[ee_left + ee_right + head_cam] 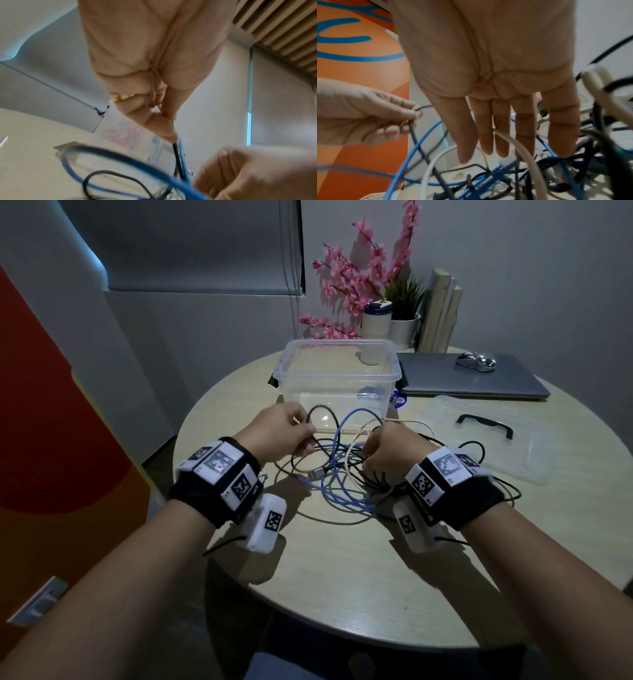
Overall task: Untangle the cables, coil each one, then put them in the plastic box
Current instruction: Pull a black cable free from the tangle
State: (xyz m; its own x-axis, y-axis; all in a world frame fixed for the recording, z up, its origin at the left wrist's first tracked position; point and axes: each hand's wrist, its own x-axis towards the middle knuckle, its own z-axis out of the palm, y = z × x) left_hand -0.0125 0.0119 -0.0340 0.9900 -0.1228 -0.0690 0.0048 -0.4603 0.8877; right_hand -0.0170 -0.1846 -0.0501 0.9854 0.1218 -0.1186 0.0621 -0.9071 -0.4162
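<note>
A tangle of cables lies in the middle of the round table: black, blue and beige ones looped through each other. My left hand pinches a black cable between thumb and forefinger, and the strand hangs down beside a blue cable. My right hand is over the right side of the tangle, its straight fingers pointing down into the loops. A beige cable comes out from between them. The clear plastic box stands empty just behind the cables.
The box's clear lid with a black handle lies to the right on the table. A closed laptop with a mouse sits at the back right. Pink flowers, a tumbler and a potted plant stand behind the box.
</note>
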